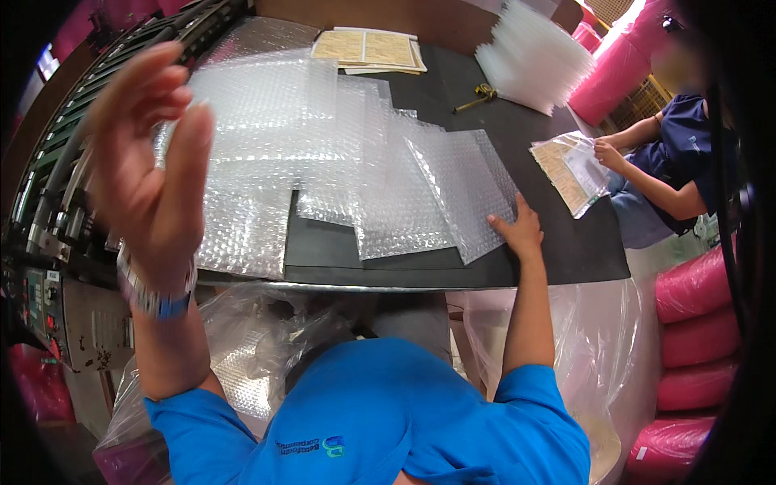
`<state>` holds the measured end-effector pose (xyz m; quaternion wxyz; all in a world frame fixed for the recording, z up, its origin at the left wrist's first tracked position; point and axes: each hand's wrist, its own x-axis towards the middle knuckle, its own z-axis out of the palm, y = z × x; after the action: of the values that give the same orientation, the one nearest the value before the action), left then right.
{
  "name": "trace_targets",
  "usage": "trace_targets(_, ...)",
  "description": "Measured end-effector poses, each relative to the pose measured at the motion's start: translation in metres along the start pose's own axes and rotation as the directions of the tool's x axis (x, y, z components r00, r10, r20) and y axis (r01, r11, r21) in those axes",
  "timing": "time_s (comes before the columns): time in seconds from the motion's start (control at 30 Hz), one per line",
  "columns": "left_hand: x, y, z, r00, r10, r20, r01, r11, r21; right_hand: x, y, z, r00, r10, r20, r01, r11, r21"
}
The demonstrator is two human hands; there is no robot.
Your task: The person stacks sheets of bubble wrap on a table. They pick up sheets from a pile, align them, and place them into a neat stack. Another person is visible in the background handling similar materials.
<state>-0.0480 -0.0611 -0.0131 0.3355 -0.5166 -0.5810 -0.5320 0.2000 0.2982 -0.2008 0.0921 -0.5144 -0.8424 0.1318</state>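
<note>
Clear bubble-wrap bags [396,190] lie fanned out in overlapping layers across the dark tabletop. My right hand [521,231] rests at the right edge of the rightmost bubble-wrap bag [473,190], thumb on its surface and fingers stretched along the border. Raised above the left part of the bags, my left hand [149,166] holds nothing; its thumb stands apart from the loosely bent fingers. A larger bubble-wrap sheet [242,234] lies beneath it, reaching the table's front edge.
Printed sheets [368,50] lie at the back. A tall stack of clear bags [533,61] and a yellow tape dispenser-like tool [477,98] sit at the back right. A co-worker [679,153] holds a bagged paper. Roller machinery [61,162] borders the left; pink rolls [691,323] stand right.
</note>
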Motion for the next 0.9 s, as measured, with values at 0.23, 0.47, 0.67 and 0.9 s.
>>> trace_targets(0.23, -0.021, -0.124, -0.017, 0.967, -0.254, -0.014, 0.232, 0.855, 0.463, 0.032, 0.009, -0.015, 0.993, -0.041, 0.115, 0.040, 0.999, 0.009)
trace_targets(0.47, -0.079, -0.169, -0.023, 0.925, -0.360, -0.122, 0.369, 0.775, 0.513, 0.036, 0.051, -0.018, 0.986, -0.022, 0.165, -0.047, 0.915, 0.401)
trace_targets(0.67, -0.104, -0.166, -0.032, 0.939, -0.322, -0.122, 0.335, 0.771, 0.541, 0.017, 0.047, -0.019, 0.981, -0.052, 0.189, -0.163, 0.320, 0.933)
trace_targets(0.9, -0.117, -0.111, -0.020, 0.990, -0.087, -0.112, 0.133, 0.847, 0.515, -0.021, 0.035, -0.038, 0.999, 0.045, 0.022, -0.025, 0.067, 0.997)
